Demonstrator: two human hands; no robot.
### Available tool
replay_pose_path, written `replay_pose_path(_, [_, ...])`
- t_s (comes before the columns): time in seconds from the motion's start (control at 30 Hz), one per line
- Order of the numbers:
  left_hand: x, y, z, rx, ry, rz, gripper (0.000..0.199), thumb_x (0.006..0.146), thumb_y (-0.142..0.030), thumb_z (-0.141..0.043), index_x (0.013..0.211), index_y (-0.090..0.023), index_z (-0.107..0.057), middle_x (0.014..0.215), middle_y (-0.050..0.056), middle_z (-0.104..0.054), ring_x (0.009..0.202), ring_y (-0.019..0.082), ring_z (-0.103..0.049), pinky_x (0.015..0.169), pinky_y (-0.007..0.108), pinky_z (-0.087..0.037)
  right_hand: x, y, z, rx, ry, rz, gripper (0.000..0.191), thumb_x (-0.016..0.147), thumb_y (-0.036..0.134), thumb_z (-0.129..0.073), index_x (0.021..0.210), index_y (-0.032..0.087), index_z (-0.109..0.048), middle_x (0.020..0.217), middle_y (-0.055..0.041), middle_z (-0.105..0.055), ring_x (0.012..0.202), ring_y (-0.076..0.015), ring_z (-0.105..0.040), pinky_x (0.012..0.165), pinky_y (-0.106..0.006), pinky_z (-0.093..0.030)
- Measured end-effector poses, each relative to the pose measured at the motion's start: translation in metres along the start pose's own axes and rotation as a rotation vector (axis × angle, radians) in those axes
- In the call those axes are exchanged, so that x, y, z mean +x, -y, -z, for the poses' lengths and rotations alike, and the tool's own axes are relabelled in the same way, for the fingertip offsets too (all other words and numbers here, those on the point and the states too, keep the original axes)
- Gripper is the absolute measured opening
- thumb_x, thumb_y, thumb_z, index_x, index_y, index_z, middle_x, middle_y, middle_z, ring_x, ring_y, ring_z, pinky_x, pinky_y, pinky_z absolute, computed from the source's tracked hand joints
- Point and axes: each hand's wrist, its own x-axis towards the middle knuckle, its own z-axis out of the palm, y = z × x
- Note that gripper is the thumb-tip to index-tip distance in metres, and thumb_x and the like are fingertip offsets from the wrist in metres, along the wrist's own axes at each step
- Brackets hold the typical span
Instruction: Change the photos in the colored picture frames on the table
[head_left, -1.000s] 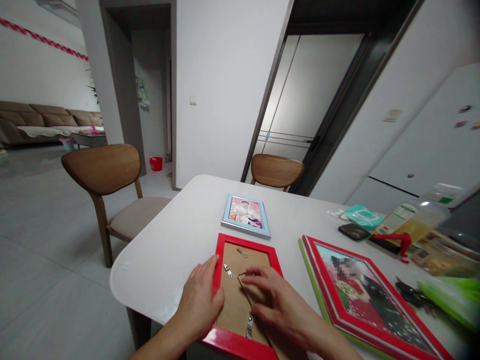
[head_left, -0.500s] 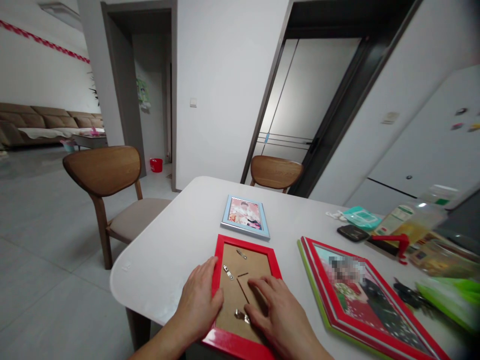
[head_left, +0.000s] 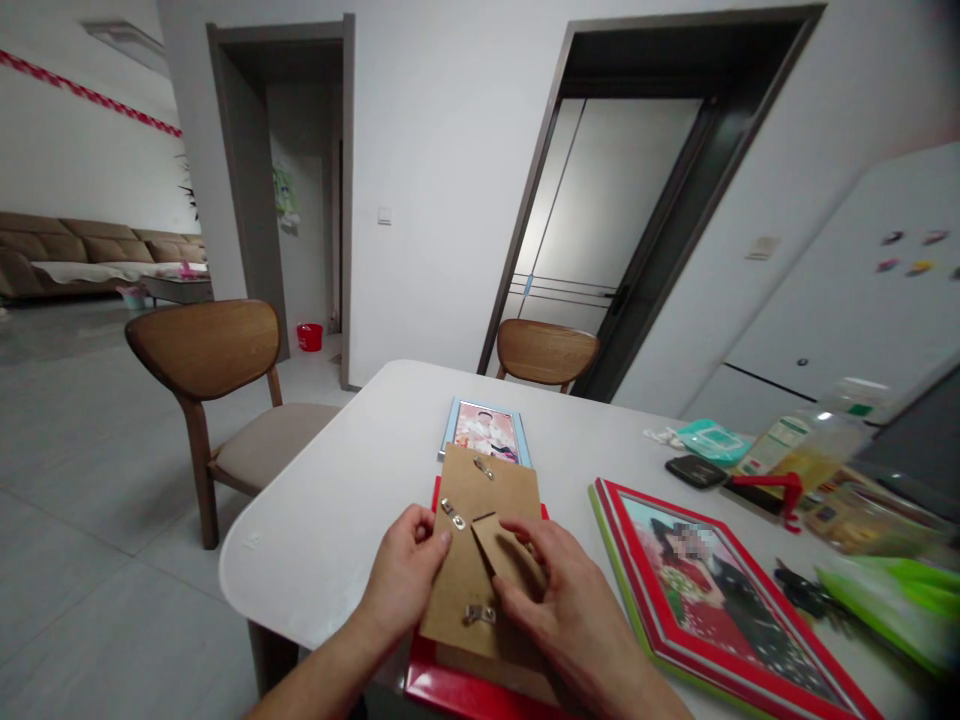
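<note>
Left hand (head_left: 405, 572) pinches the left edge of the brown backing board (head_left: 459, 575), raised just above the red picture frame (head_left: 457, 690); right hand (head_left: 566, 590) grasps its partly lifted easel flap (head_left: 504, 550).

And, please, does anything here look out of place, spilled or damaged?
Only the board stands out: it is above the red frame beneath, not seated inside, with its flap tilted up. The left hand and right hand hold it, so this may be deliberate. I see no spill or damage.
</note>
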Motion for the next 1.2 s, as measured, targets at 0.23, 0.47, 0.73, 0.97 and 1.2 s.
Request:
replay_pose_path(0.23, [0.011,0.002,0.045,-0.082,-0.062,0.160,0.026,0.067,-0.042,-0.048,0.071,-0.018,-0.042,0.057,-0.004,-0.052,0.048,0.013,-0.051,0.043,0.020,-0.037,-0.008,-0.048,-0.004,-0.155,-0.023,-0.173,0.039,0.075,0.037,-0.040,0.105,0.014,-0.049,0.098,-0.0110,-0.054,0.083,-0.0202,-0.055,0.074,-0.032,-0.042])
replay_pose_path(0.47, [0.014,0.018,0.104,0.127,-0.101,0.179,0.030,0.067,-0.041,-0.051,0.082,-0.016,-0.047,0.058,-0.001,-0.055,0.050,0.017,-0.054,0.044,0.023,-0.039,-0.015,-0.072,-0.012,-0.327,0.062,-0.279,0.047,0.072,0.025,-0.038,0.116,0.009,-0.040,0.093,-0.0142,-0.058,0.082,-0.0231,-0.057,0.070,-0.032,-0.041])
replay_pose_path(0.73, [-0.008,0.008,0.067,0.505,-0.129,-0.180,0.048,0.067,-0.025,-0.049,0.113,-0.015,-0.040,0.115,0.010,-0.044,0.109,0.025,-0.039,0.094,0.042,-0.028,-0.008,-0.058,0.005,0.726,0.022,-0.626,0.064,0.067,0.024,-0.041,0.128,0.016,-0.021,0.068,-0.0029,-0.064,0.054,-0.0183,-0.060,0.051,-0.028,-0.044])
replay_pose_path(0.97, [-0.038,-0.001,-0.047,0.611,0.282,-0.745,0.064,0.055,-0.015,-0.053,0.116,-0.013,-0.035,0.122,0.015,-0.039,0.108,0.031,-0.039,0.088,0.046,-0.036,-0.013,-0.020,0.015,1.164,-0.006,-0.634,0.092,0.059,0.027,-0.063,0.132,0.025,-0.007,0.076,-0.0010,-0.066,0.055,-0.0162,-0.060,0.059,-0.030,-0.046])
replay_pose_path(1.2, [-0.026,-0.025,-0.014,0.490,-0.084,-0.681,0.049,0.068,-0.005,-0.035,0.114,-0.020,-0.035,0.094,0.006,-0.051,0.083,0.018,-0.052,0.073,0.031,-0.044,-0.007,-0.057,0.009,0.618,-0.048,-0.509,0.075,0.066,0.035,-0.056,0.130,0.016,-0.022,0.051,0.0064,-0.052,0.049,-0.0122,-0.051,0.046,-0.021,-0.037])
